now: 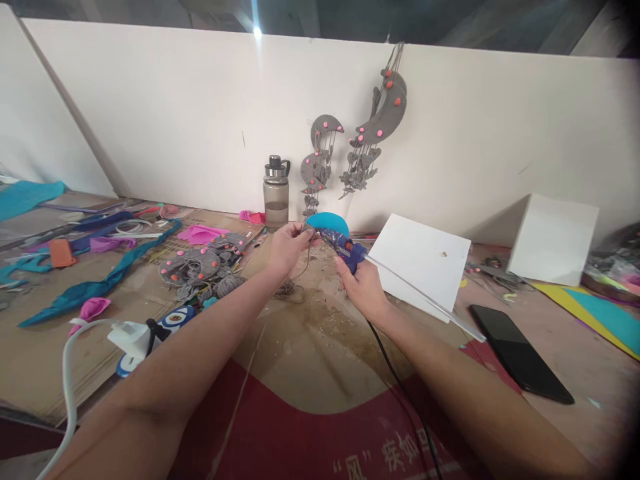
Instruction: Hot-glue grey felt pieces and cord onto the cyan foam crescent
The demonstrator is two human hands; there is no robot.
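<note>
While the white wall [200,113] stands behind, the table [345,373] stretches below both arms, and a white board [420,263] is on it, to the right of the hands. Between this board and the left hand [287,247] is the blue glue gun [349,251], which the right hand [363,285] grips around its handle. The long axis of the gun runs slantwise: its nozzle points forward and to the left, toward the left fingertips, and the clear glue stick [425,293] comes out behind along the same line, until its end appears just beside the phone [520,353]. The left hand is closed in a pinch on a small grey piece [309,229], mostly hidden by the fingers. This piece is directly ahead of the nozzle; whether they touch, I cannot tell. Below the left fingertips hangs a thin grey string [309,257].
</note>
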